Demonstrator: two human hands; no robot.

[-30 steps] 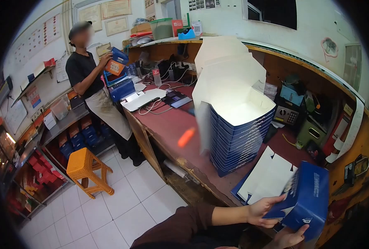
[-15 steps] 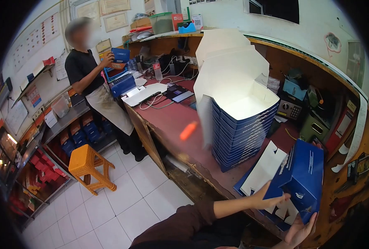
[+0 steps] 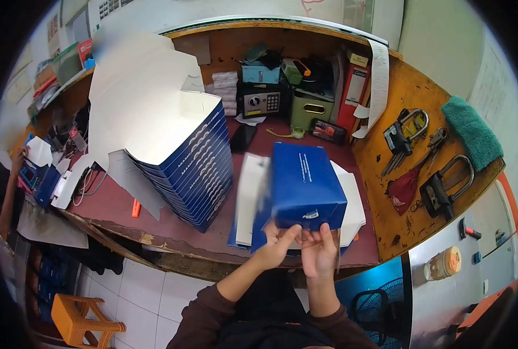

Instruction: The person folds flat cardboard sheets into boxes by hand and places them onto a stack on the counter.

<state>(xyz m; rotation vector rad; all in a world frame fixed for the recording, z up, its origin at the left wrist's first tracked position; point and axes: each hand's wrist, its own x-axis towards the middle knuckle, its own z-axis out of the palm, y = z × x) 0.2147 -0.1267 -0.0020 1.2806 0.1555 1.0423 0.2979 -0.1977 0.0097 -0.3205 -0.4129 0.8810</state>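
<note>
A blue cardboard box (image 3: 307,177) with white lettering on top stands in front of me, over flat box blanks (image 3: 250,200) that show white and blue. My left hand (image 3: 275,245) grips its lower near left corner, thumb pointing at the near face. Close beside it, my right hand (image 3: 318,251) has its fingers curled at the same near edge, with the thumb up against the box. To the left rises a tall stack of nested open blue boxes (image 3: 198,168) with white insides and raised white lids.
Behind are a safe (image 3: 263,103), a green metal box (image 3: 311,111), a phone (image 3: 329,131) and a red binder (image 3: 355,87). Padlocks (image 3: 439,189) and a green towel (image 3: 473,132) lie on the right ledge. An orange marker (image 3: 136,207) lies left; a co-worker (image 3: 9,186) stands beyond.
My view has swung to the right. The blue box, tilted between my hands before, now sits level in front of me, and both hands have come together at its near edge.
</note>
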